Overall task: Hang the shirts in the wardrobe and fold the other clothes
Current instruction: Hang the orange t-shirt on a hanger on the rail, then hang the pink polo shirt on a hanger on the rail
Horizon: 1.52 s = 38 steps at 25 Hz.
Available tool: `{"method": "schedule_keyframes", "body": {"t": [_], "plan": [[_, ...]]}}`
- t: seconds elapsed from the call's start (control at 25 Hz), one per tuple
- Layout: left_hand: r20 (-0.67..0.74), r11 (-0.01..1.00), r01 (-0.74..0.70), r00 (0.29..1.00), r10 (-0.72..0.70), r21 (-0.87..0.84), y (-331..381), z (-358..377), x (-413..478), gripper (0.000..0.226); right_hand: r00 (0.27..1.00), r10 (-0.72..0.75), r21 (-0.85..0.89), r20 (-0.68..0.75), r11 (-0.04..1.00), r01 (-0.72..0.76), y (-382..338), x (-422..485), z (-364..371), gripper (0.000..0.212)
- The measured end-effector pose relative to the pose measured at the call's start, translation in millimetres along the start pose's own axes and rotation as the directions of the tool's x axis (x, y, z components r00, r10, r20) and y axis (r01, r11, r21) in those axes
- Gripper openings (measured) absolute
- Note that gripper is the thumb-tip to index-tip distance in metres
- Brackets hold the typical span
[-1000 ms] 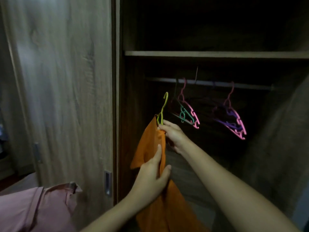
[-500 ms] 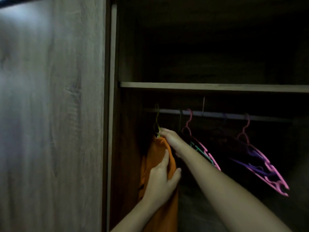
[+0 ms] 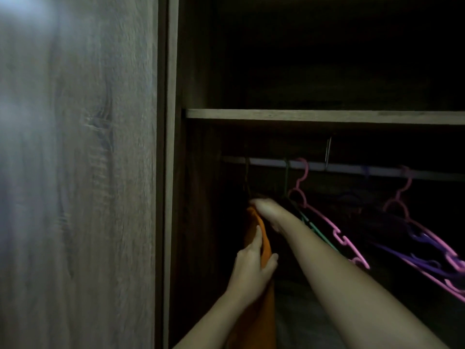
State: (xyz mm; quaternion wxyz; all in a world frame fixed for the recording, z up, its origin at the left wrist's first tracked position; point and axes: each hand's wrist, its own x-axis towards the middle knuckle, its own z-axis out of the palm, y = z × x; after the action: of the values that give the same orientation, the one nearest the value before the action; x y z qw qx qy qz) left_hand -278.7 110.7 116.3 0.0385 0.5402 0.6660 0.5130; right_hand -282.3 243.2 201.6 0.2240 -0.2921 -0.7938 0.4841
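Head view: shirt inside wardrobe, hanger hook reaching rail at left end. Left hand clamps shirt fold. Right hand at shirt top, blurred; grip unclear.

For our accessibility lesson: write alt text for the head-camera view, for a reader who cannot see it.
A person hangs an orange shirt at the left end of a dim wardrobe rail: the left hand grips the fabric, the right hand is at its top. Pink hangers and purple hangers hang further right, under a shelf.
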Motion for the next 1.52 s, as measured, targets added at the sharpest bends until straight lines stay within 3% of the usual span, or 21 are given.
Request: {"method": "schedule_keyframes", "body": {"t": [0.12, 0.2, 0.28, 0.44, 0.52, 0.64, 0.8, 1.04, 1.16, 1.32, 1.44, 1.52], "plan": [[-0.009, 0.998, -0.019, 1.0, 0.02, 0.061, -2.9, -3.7, -0.8, 0.073, 0.994, -0.105, -0.106, 0.0, 0.989, 0.104, -8.8, -10.3, -2.0, 0.043], [-0.037, 0.996, -0.01, 0.999, 0.013, 0.083, -10.4, -6.5, -2.6, 0.078, 0.966, -0.218, -0.173, -0.136, 0.966, 0.193, -14.8, -24.5, -3.9, 0.045], [-0.094, 0.994, 0.05, 0.995, -0.041, 0.095, -18.6, -7.2, -17.2, 0.082, 0.908, -0.328, -0.207, -0.261, 0.938, 0.279, -13.6, -49.6, -4.2, 0.038], [-0.188, 0.989, 0.122, 0.977, -0.104, 0.083, -16.1, -5.8, -91.0, 0.069, 0.83, -0.464, -0.152, -0.309, 0.886, 0.438, 16.7, -111.5, 23.6, 0.023], [-0.217, 0.978, 0.166, 0.967, -0.136, 0.123, -14.4, -7.7, -132.6, 0.061, 0.824, -0.481, -0.097, -0.299, 0.875, 0.475, 41.5, -139.5, 50.1, 0.019], [-0.32, 0.933, 0.307, 0.917, -0.238, 0.188, -30.8, -18.7, -201.9, 0.052, 0.849, -0.494, -0.054, -0.187, 0.868, 0.494, 79.5, -188.2, 105.7, 0.014], [-0.412, 0.8, 0.514, 0.831, -0.374, 0.31, -54.7, -59.6, -296.2, 0.048, 0.859, -0.507, -0.098, 0.071, 0.854, 0.512, 108.8, -246.8, 185.9, 0.014], [-0.477, 0.584, 0.638, 0.767, -0.429, 0.501, -76.8, -154.0, -399.2, 0.048, 0.849, -0.449, -0.069, 0.279, 0.872, 0.484, 115.4, -308.1, 291.1, 0.014], [-0.55, 0.48, 0.73, 0.683, -0.482, 0.486, -95.6, -202.1, -436.7, 0.06, 0.832, -0.418, -0.078, 0.366, 0.877, 0.475, 108.2, -322.4, 343.2, 0.016], [-0.536, 0.348, 0.773, 0.623, -0.57, 0.53, -137.0, -262.3, -475.4, 0.079, 0.82, -0.382, -0.149, 0.427, 0.864, 0.48, 88.5, -319.9, 410.3, 0.057], [-0.437, 0.3, 0.764, 0.592, -0.677, 0.571, -158.2, -289.7, -493.0, 0.107, 0.833, -0.301, -0.218, 0.464, 0.873, 0.437, 68.3, -318.2, 449.9, 0.042], [-0.355, 0.288, 0.724, 0.595, -0.721, 0.627, -167.9, -291.5, -500.7, 0.109, 0.834, -0.296, -0.222, 0.466, 0.873, 0.434, 62.1, -317.2, 472.0, 0.048]]}}
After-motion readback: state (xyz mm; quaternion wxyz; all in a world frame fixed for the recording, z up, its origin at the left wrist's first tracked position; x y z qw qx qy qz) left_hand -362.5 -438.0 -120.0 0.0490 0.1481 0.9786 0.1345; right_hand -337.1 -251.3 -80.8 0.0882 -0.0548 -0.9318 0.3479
